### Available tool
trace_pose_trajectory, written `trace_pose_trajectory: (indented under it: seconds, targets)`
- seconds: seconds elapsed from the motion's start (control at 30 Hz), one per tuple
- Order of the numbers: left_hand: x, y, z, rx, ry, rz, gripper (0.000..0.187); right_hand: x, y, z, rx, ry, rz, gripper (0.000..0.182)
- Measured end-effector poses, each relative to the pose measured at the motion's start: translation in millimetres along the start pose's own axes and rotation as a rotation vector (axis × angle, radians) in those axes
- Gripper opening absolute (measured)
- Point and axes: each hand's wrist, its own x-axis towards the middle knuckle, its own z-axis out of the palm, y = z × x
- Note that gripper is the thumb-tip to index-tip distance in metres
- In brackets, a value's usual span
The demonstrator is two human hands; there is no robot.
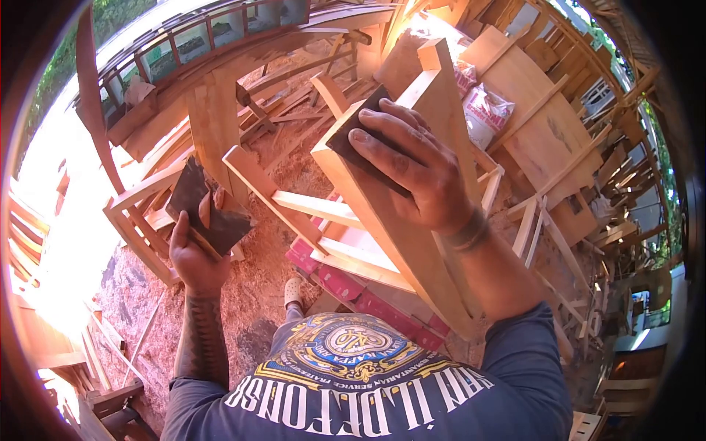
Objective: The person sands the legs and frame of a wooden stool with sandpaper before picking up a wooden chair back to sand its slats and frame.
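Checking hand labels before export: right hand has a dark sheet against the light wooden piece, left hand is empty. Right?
Not quite: the left hand isn't empty. It grips a second dark sheet, as the head view shows. The right hand does have a dark sheet against the light wooden piece.

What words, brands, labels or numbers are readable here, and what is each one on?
"AN ILDEFONSO": large white letters on the dark shirt; any letter before "AN" is lost in the fold.
"KAPPA RHO": smaller, around the shirt's emblem.
"SERVICE": below that, with the lettering around it hard to make out.
Pink-red print on the white bag: too blurred to read.
No readable numbers.
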Motion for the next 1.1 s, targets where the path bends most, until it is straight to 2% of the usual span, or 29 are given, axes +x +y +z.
trace_pose_trajectory:
  seconds: [0.13, 0.27, 0.47, 0.5, 0.63, 0.73, 0.83, 0.9, 1.03, 1.1]
  targets:
    - [-1.2, 3.2, -2.4, 0.009, -0.053, 0.002, 0.045, -7.5, -1.7, 1.9, 0.026, -0.007, 0.029, 0.055]
    - [0.9, -0.1, 6.0, 0.027, -0.007, 0.005, 0.044, -24.8, -11.0, 1.9, 0.093, -0.007, 0.063, 0.056]
    - [11.3, -12.1, 16.9, -0.059, -0.108, -0.086, 0.044, -47.5, -37.8, -38.7, 0.066, -0.260, 0.156, 0.049]
    - [12.6, -15.5, 19.6, -0.064, -0.113, -0.093, 0.045, -37.7, -44.4, -54.8, 0.047, -0.314, 0.159, 0.042]
    - [21.1, -24.3, 15.2, -0.100, -0.190, -0.144, 0.045, 0.4, -31.6, -79.5, -0.050, -0.258, 0.028, 0.037]
    - [21.0, -28.1, 24.2, -0.070, -0.206, -0.140, 0.046, 21.6, -6.5, -70.7, -0.031, -0.220, 0.026, 0.038]
    - [9.3, -28.0, 47.8, -0.013, -0.099, -0.104, 0.049, 23.4, 7.1, -55.9, 0.023, -0.225, 0.011, 0.042]
    - [3.1, -24.4, 53.7, -0.007, -0.146, -0.114, 0.049, 25.0, 6.7, -51.1, 0.058, -0.215, 0.013, 0.043]
    - [0.2, -20.5, 28.9, -0.033, -0.107, -0.125, 0.049, 10.8, -5.1, -48.4, 0.097, -0.266, -0.001, 0.046]
    - [0.1, -20.2, 24.5, -0.070, -0.154, -0.126, 0.051, -7.2, -12.1, -53.8, 0.123, -0.331, -0.001, 0.048]
